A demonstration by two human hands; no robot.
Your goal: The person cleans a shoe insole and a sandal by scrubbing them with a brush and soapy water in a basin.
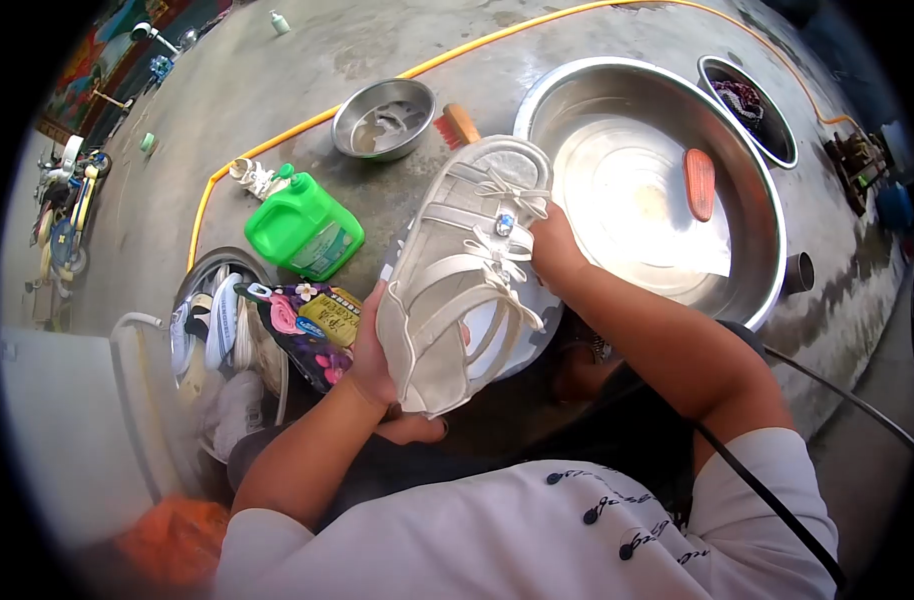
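A cream strappy sandal with bows and a blue gem is held up in front of me, its sole turned partly to the left. My left hand is closed on the heel end, with the fingers mostly hidden behind it. My right hand grips the other side near the toe straps, its fingertips out of sight. Behind the sandal, a pale round surface shows only in part. Just beyond the toe, a wooden brush with red bristles lies on the floor.
A large metal basin at right contains a reddish-brown brush. A small metal bowl, a green jug and a tub of shoes stand ahead and left. A yellow hose crosses the concrete floor.
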